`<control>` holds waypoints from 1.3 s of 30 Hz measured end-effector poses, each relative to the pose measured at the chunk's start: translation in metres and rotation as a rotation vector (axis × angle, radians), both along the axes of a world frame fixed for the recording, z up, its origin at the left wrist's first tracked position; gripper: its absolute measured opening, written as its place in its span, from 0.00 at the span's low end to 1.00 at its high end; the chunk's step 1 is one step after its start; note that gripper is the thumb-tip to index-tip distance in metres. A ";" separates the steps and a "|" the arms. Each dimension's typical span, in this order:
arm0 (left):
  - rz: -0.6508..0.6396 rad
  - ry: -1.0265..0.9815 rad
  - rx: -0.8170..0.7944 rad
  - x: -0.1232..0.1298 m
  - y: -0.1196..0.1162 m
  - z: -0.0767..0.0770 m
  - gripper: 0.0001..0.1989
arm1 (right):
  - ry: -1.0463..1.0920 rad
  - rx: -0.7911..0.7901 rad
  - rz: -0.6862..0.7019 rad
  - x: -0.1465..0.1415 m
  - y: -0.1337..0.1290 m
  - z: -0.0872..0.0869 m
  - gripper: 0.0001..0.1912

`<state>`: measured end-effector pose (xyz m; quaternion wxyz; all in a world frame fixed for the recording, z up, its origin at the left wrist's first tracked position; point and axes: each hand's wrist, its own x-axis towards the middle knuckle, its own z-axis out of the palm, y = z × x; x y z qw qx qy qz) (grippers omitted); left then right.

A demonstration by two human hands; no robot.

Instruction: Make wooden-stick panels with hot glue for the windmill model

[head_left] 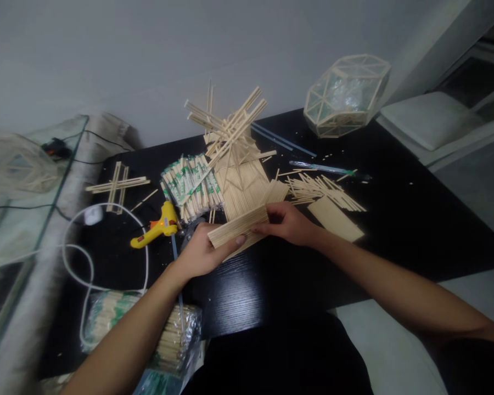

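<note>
Both hands hold a piece made of thin wooden sticks laid side by side (pixel 241 226), near the table's front edge. My left hand (pixel 203 249) grips its left end, thumb on top. My right hand (pixel 286 222) is closed on its right end. Just behind is a windmill-like stick model (pixel 241 181) with crossed blades at its top. Left of the model lie wrapped chopsticks (pixel 193 184), with a yellow glue gun (pixel 160 226) in front of them. Loose sticks (pixel 325 189) and a flat wooden panel (pixel 336 219) lie to the right.
A faceted stick-and-film frame (pixel 348 96) stands at the back right of the black table (pixel 395 219). Crossed sticks (pixel 118 186) and a looping white cable (pixel 66 258) lie left. More chopstick packs (pixel 175 337) are at the front left. Clear glue sticks (pixel 284 140) lie behind.
</note>
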<state>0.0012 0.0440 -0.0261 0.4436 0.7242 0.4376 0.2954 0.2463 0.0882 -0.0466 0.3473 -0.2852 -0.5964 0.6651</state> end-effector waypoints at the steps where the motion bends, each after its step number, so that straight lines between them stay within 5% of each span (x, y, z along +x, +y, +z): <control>1: -0.003 -0.006 0.008 0.000 0.000 0.000 0.23 | -0.005 0.001 -0.005 0.000 0.000 0.000 0.16; 21: 0.019 -0.034 0.132 0.000 0.003 0.006 0.24 | -0.048 -0.014 -0.006 0.003 0.001 0.005 0.16; 39: -0.043 -0.012 0.035 -0.004 0.002 0.005 0.22 | -0.036 -0.078 0.011 0.001 0.000 0.005 0.20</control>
